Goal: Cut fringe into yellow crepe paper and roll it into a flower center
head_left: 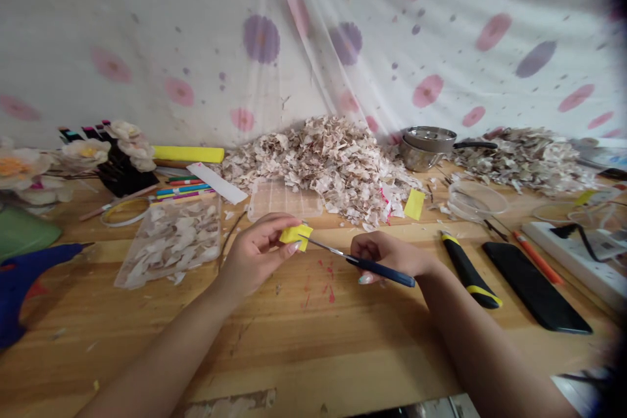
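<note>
In the head view, my left hand (257, 251) pinches a small piece of yellow paper (294, 234) between thumb and fingers above the middle of the table. My right hand (385, 253) is closed on scissors with dark blue handles (382, 269). Their thin metal blades point left and reach the right part of the yellow paper; whether they are parted there I cannot tell. Small red scraps (329, 287) lie on the wood below, between the hands. Another yellow piece (415, 204) rests farther back, beside a heap of pale flakes (333, 166).
Left: a blue glue gun (36, 274), a clear box of pale pieces (176, 235), coloured pens (183, 189) and cloth-like flowers (88, 153). Right: a black-and-yellow cutter (467, 268), a black phone (536, 286), a white power strip (580, 261) and a metal pot (424, 147).
</note>
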